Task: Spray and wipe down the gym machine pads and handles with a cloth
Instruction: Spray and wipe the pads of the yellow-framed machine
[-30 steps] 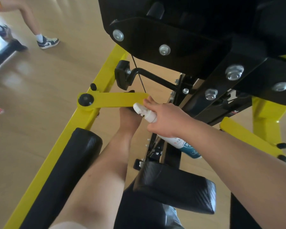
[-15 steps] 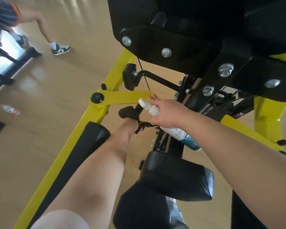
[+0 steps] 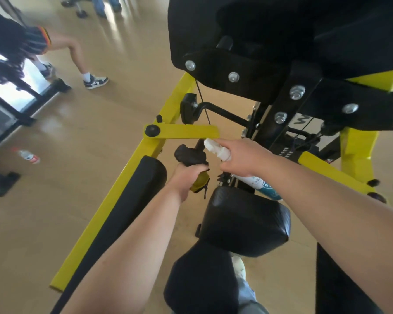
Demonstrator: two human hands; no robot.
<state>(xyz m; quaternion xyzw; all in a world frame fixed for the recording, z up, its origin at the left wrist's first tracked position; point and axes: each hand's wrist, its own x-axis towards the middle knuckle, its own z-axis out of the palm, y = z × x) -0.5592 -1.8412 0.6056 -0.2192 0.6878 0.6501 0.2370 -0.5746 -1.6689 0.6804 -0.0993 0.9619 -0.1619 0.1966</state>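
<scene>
My left hand (image 3: 186, 177) grips a dark cloth (image 3: 190, 155) with a yellow underside, bunched round a black handle just below the yellow lever arm (image 3: 184, 131) of the gym machine. My right hand (image 3: 243, 158) holds a white spray bottle (image 3: 218, 150) with a teal label; its nozzle points at the cloth and my index finger lies on top of the sprayer. A black square pad (image 3: 245, 220) sits below both hands. A long black roller pad (image 3: 132, 200) runs along the yellow frame rail (image 3: 114, 200) on the left.
A large black seat underside with bolts (image 3: 259, 71) hangs overhead at upper right. Another person's legs and sneakers (image 3: 95, 81) stand on the wooden floor at upper left. A plastic water bottle (image 3: 28, 156) lies on the floor by a black machine base.
My left hand has drawn back toward me from under the yellow lever, bringing the cloth into view on the handle. The right hand with the bottle stays in place.
</scene>
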